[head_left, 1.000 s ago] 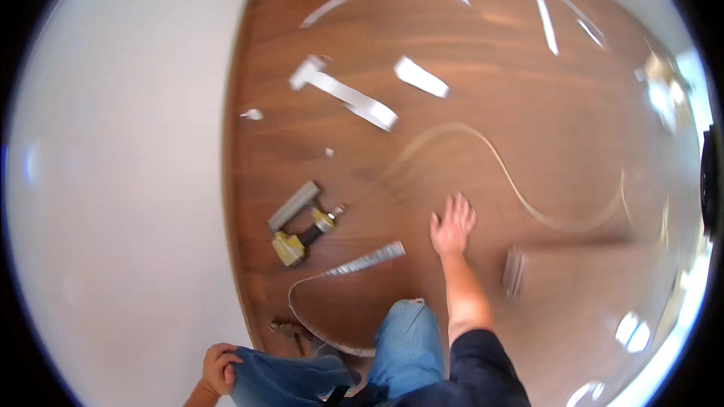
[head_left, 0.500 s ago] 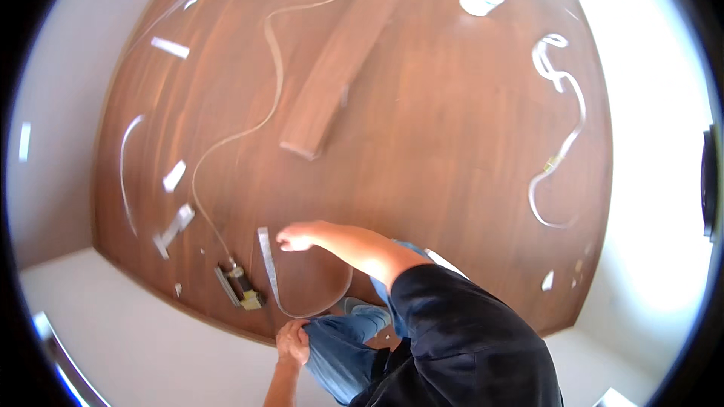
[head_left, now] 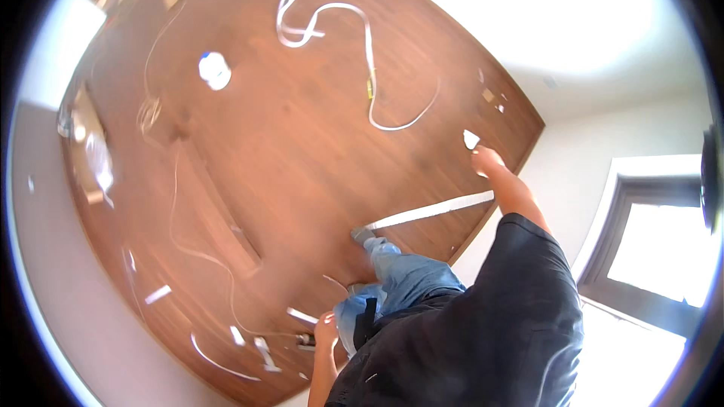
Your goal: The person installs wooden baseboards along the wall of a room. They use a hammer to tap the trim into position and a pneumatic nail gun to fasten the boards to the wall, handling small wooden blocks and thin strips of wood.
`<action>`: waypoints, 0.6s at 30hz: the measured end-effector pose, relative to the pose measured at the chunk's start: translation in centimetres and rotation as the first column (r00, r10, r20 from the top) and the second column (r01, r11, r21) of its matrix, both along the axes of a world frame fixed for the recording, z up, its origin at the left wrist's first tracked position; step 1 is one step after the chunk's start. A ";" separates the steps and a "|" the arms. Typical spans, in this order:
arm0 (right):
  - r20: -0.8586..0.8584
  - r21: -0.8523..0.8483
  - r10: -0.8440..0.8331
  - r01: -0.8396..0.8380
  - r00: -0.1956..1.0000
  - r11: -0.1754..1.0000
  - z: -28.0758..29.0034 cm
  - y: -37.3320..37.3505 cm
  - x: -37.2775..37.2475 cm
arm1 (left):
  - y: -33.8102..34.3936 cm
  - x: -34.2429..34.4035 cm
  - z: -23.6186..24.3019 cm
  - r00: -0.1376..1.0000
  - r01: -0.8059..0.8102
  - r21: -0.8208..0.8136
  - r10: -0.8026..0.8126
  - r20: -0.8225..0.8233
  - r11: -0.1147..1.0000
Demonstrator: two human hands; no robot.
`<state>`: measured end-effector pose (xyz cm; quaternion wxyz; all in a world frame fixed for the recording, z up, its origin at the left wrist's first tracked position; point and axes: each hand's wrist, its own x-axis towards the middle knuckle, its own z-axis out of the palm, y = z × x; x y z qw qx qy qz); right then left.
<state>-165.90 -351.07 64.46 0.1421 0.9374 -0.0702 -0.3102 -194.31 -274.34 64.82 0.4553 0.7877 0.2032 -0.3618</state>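
My right arm reaches toward the right side of the floor. My right hand (head_left: 487,160) is just beside a small white scrap (head_left: 470,138); whether they touch is unclear, and its fingers are blurred. A long white strip (head_left: 430,209) runs from near my grey-shod foot (head_left: 362,234) toward the wall base. Low by my left thigh is my left hand (head_left: 326,328), small and blurred, its grip unclear. Close to it are a short white strip (head_left: 301,315) and the partly hidden power tool (head_left: 305,341) with a thin hose.
A coiled white hose (head_left: 369,50), white container (head_left: 215,69), plank stack (head_left: 215,203) and cardboard with plastic wrap (head_left: 93,147) lie on the wooden floor (head_left: 302,151). White scraps lie at lower left. Walls border the floor; a dark-framed window (head_left: 648,249) is at right.
My view has swung round to the right, toward the wall corner and window. My right arm has moved out from over the floor beside the tool to the small scrap near that wall.
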 end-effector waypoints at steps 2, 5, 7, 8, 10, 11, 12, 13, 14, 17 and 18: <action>0.072 -0.034 -0.101 0.103 0.992 0.994 2.4 -0.7 -1.9 | 4.4 3.7 -0.3 0.977 -0.123 0.095 0.104 0.185 0.988; -0.002 -0.071 -0.345 0.344 0.939 0.936 4.1 -1.6 -12.7 | 6.6 5.7 -1.9 0.931 -0.355 -0.014 0.355 0.084 0.935; -0.154 0.114 -0.534 0.551 0.832 0.826 4.1 2.1 -19.1 | 8.3 8.2 -3.2 0.978 -0.200 -0.012 0.200 0.056 0.980; -0.176 0.177 -0.658 0.681 0.732 0.710 3.7 4.2 -22.8 | 7.8 9.6 -2.8 0.992 -0.122 -0.022 0.123 0.035 0.992; -0.120 0.230 -0.831 0.829 0.543 0.509 3.4 5.5 -31.8 | 2.7 12.8 -4.3 0.994 0.103 0.033 -0.104 0.025 0.994; -0.508 0.243 -0.721 0.881 0.472 0.405 1.5 12.8 -28.1 | 8.4 17.2 -0.4 0.949 0.293 0.299 -0.315 0.027 0.908; -0.481 0.290 -0.657 0.812 0.581 0.507 2.0 11.2 -34.8 | 4.4 19.1 -1.6 0.938 0.329 0.220 -0.345 0.039 0.918; -0.558 0.315 -0.740 0.921 0.377 0.231 1.7 15.3 -34.9 | 5.5 22.7 0.3 0.900 0.419 0.329 -0.434 -0.032 0.846; -0.589 0.316 -0.782 0.949 0.206 0.012 1.2 18.5 -33.5 | 6.3 26.9 2.0 0.857 0.498 0.430 -0.502 -0.114 0.753; -0.369 0.466 -0.456 0.586 0.809 0.663 0.4 14.7 -42.0 | -2.4 36.4 0.0 0.467 0.840 0.375 -0.874 -0.136 0.391; -0.345 0.396 -0.050 0.194 0.937 0.897 0.4 15.3 -41.6 | -4.1 39.7 1.5 0.408 0.851 0.403 -0.907 -0.106 0.336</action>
